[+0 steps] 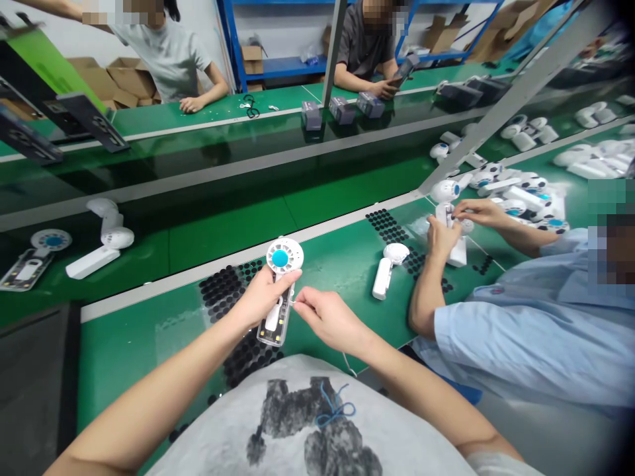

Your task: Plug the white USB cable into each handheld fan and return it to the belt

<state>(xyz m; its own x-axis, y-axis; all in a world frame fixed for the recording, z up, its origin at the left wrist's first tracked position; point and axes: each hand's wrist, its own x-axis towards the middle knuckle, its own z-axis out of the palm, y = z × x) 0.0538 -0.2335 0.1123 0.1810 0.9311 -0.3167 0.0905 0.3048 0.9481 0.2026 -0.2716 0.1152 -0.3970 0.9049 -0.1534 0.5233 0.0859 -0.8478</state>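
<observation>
A small handheld fan [285,256] with a white round head, a blue centre and a clear handle is in my left hand [264,294], gripped just below the head. The handle [272,330] points down toward me and shows inner parts through its clear shell. My right hand [330,318] is close on the right side of the handle, thumb and fingertips pinched on what looks like a thin white cord. A length of white cord [349,365] shows below my right wrist; whether it is the same one is hidden. Sheets of round black pads [223,294] lie under and beside the fan.
Another folded white fan [381,277] lies to the right. Beside me, a co-worker in a blue shirt [536,317] handles a white fan near a pile of fans [526,192]. A conveyor belt [238,211] carries fans at left. Two people sit across it, near small boxes [342,110].
</observation>
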